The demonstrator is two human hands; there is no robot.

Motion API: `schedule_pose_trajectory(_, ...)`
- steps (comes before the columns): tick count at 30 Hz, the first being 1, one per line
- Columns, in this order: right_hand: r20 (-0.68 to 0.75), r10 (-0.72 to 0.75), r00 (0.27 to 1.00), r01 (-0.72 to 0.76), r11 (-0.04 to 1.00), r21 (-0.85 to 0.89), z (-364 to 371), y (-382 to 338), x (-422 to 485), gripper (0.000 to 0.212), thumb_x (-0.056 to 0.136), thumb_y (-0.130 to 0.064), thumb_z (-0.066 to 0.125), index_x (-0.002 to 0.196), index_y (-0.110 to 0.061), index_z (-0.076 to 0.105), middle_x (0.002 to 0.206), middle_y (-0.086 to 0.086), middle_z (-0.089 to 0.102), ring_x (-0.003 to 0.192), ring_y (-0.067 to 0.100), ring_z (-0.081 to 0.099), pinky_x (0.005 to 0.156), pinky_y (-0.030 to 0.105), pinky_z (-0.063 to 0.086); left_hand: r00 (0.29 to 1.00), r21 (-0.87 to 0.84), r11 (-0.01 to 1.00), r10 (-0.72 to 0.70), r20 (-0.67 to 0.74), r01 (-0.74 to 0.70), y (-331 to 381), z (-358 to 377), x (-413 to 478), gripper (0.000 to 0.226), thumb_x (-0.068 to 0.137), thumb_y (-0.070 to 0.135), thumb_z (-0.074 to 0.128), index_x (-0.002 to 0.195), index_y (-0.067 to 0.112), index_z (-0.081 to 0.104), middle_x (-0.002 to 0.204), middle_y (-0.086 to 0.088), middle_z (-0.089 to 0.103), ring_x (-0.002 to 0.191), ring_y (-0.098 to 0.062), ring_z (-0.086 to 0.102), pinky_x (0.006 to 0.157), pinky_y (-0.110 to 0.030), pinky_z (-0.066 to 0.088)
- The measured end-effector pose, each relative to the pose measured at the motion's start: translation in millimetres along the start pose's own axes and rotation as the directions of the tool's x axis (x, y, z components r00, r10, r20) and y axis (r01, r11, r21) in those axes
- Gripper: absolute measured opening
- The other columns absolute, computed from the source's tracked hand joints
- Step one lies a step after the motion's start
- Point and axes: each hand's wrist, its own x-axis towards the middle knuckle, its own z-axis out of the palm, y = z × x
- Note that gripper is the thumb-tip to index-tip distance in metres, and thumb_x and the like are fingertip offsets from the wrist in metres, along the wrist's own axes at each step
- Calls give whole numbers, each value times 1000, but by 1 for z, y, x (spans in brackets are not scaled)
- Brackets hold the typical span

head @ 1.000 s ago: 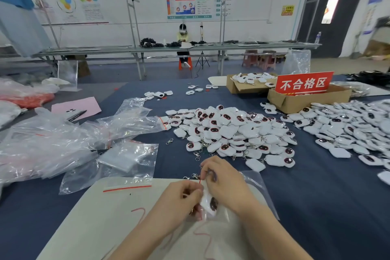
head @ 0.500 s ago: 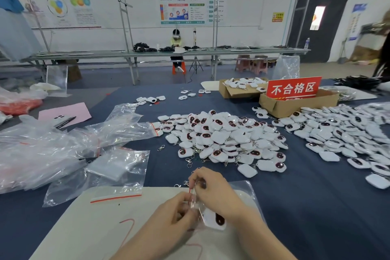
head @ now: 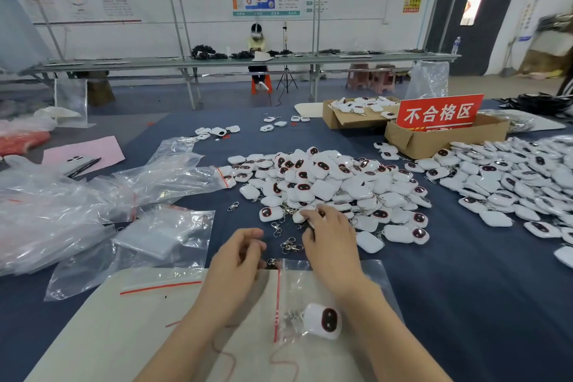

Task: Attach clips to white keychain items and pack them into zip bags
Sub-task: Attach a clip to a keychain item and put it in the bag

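1. The spare zip bags [head: 152, 239] lie at the left. They look like thin, slippery film, so pinch one by an edge.
2. Your left hand [head: 238, 257] hangs loosely curled and seems to hold nothing. Just right of it lie loose clips [head: 291, 245], small hard metal.
3. Your right hand [head: 331, 239] covers a white keychain [head: 305, 214] at the near edge of the pile [head: 325, 183]. I cannot tell whether it grips. The keychain is probably light, rigid and glossy, so take it by its sides.

A red sign [head: 439, 113] stands in a cardboard box [head: 434, 143], a likely pen [head: 84, 167] on pink paper [head: 93, 149].
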Motion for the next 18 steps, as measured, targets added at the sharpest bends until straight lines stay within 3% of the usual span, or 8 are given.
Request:
schedule_pose_trajectory(4,30,33,999,-31,999,-44,12,6,-1,44,103,-27,43,147,-30,40,160,-1,25,148,19,20,118,35,24,997,129,991,49,-51,-42,-5,11,25,21,103,11,50,113,25,62,93,9,69,68,-6,66,65,-15,50)
schedule_pose_trajectory(7,11,9,1000,-9,1000,-12,9,12,4,47,104,-20,43,150,-26,37,153,2,30,138,20,28,114,28,29,994,271,960,85,-71,-63,-11,19,34,18,103,19,52,113,31,61,86,15,68,74,-5,65,72,-30,54)
schedule_pose_trajectory(10,-17,18,1000,-17,997,82,7,14,5,46,104,-18,47,149,-19,40,144,8,38,131,21,33,107,24,29,991,352,930,128,-45,-104,-17,22,34,18,103,27,51,111,42,57,82,25,66,80,5,61,71,-26,49)
schedule_pose_trajectory(12,-57,28,998,-16,980,196,7,14,3,43,103,-18,49,146,-16,45,139,7,47,127,19,41,103,23,31,989,316,941,142,-34,-124,-20,21,34,15,103,31,51,109,43,57,83,26,65,71,1,61,64,-25,46)
schedule_pose_trajectory(14,-65,79,995,-46,910,412,5,16,4,41,104,-21,49,145,-20,48,131,-4,58,121,7,51,102,20,40,986,247,957,165,-21,-155,-18,21,33,12,102,37,51,109,42,59,86,23,65,63,-6,59,59,-26,46)
schedule_pose_trajectory(16,-7,84,996,-60,768,637,1,15,7,35,104,-21,51,138,-26,54,112,-21,68,107,-7,59,93,13,47,983,141,974,183,-11,-180,-15,21,31,15,100,48,50,110,46,60,87,17,66,69,-11,61,62,-24,50)
schedule_pose_trajectory(18,37,8,999,-34,627,778,2,11,9,29,101,-13,57,125,-28,62,106,-25,71,105,-6,64,92,15,51,981,34,981,193,6,-194,-10,23,28,21,97,53,50,112,46,63,87,12,67,72,-11,62,64,-18,50)
